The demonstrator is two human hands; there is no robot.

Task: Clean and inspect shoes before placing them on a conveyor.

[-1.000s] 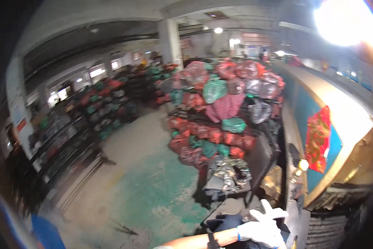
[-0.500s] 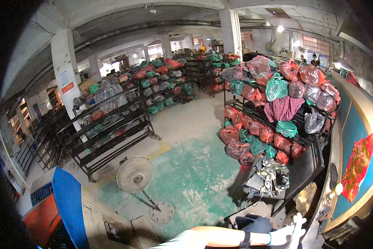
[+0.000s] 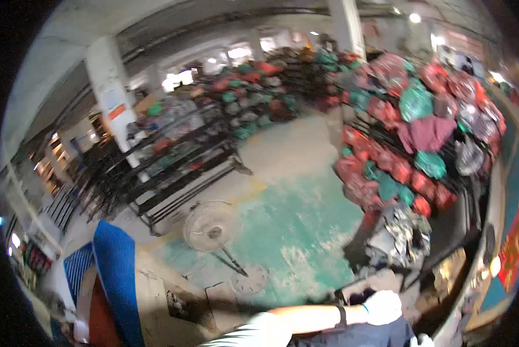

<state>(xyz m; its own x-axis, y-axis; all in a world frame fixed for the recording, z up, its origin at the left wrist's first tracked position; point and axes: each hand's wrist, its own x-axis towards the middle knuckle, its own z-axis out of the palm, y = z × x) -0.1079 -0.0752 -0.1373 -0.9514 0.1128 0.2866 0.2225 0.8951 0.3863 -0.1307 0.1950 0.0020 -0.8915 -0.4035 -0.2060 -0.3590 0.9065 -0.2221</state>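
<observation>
My left hand (image 3: pixel 384 307), in a white glove, reaches across from the lower edge toward the right. A black band and a blue cuff edge circle its wrist. Its fingers look curled in; motion blur and the angle hide what they hold, if anything. Dark navy cloth (image 3: pixel 358 336) lies just below this hand and forearm. My right hand (image 3: pixel 423 342), also white-gloved, barely shows at the bottom edge beside the cloth, its fingers mostly cut off. Beyond the left hand, a crumpled grey-and-pale camouflage-like bundle (image 3: pixel 399 237) rests on a dark seat or bench.
A rack (image 3: pixel 381 130) loaded with red, green and clear bags stands at the right. Another black rack (image 3: pixel 184 173) stands at left. A round-headed fan (image 3: pixel 210 226) is on the green-painted floor (image 3: pixel 294 217). A blue panel (image 3: pixel 118 277) rises at lower left.
The view has swung, shifting the room rightward in the picture. My left hand has gone from spread-looking gloved fingers to a rounded, curled shape, and more navy cloth shows below it.
</observation>
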